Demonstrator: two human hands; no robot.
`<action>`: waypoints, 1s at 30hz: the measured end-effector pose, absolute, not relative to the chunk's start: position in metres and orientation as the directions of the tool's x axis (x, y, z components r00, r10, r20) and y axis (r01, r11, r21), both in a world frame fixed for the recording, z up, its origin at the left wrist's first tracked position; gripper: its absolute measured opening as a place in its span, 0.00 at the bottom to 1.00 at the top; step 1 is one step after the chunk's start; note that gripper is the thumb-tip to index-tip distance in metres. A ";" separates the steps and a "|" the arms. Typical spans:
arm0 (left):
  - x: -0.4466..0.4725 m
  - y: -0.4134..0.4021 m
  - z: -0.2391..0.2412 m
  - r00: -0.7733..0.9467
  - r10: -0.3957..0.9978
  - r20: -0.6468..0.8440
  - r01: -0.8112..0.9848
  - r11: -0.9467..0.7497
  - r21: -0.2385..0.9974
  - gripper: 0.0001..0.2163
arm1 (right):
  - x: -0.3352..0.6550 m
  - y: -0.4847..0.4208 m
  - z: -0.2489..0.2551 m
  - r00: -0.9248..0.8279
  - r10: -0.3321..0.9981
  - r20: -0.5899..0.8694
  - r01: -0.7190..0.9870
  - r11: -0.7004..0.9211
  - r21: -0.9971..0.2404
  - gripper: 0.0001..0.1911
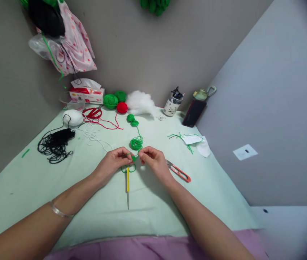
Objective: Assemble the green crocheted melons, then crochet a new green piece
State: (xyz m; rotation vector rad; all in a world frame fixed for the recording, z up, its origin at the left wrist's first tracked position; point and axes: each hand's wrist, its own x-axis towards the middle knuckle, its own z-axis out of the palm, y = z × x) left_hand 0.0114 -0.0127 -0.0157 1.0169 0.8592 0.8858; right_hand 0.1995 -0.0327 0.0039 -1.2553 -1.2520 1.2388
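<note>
Between my two hands is a small piece of green yarn work [134, 158]. The fingers of my left hand [118, 157] pinch its left side. My right hand [153, 161] has thumb and forefinger closed on the green yarn at the right. Just below my left fingertips lies a crochet hook [127, 180] with a yellow handle, its bare metal end toward me. A loop of green yarn curls beside the hook's upper end. Beyond my hands sits a loose green yarn coil [136, 143], with a strand running back to small green balls [131, 118].
Orange-handled thread snips [179, 171] lie right of my right hand. Black yarn [57, 141], white yarn [73, 117] and red scissors [92, 113] are at left. Along the back stand a tissue box [87, 94], white stuffing [141, 103], a pen jar [172, 104] and a phone [194, 112].
</note>
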 end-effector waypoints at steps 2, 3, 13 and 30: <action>0.011 -0.013 -0.017 0.401 0.900 -0.171 -0.218 0.276 0.936 0.13 | 0.199 -0.033 0.005 -0.038 0.998 -0.051 0.038 -0.049 -0.998 0.12; 0.011 -0.013 -0.018 0.408 0.897 -0.171 -0.226 0.280 0.933 0.14 | 0.198 -0.033 0.004 -0.038 0.998 -0.058 0.031 -0.057 -0.998 0.11; 0.009 -0.015 -0.017 0.477 0.860 -0.180 -0.207 0.309 0.928 0.17 | 0.200 -0.028 -0.002 -0.042 0.993 -0.108 -0.056 -0.110 -0.992 0.12; 0.009 -0.012 -0.017 0.452 0.858 -0.242 -0.207 0.365 0.908 0.13 | 0.193 -0.044 -0.011 -0.270 0.822 0.501 0.530 0.562 -0.635 0.08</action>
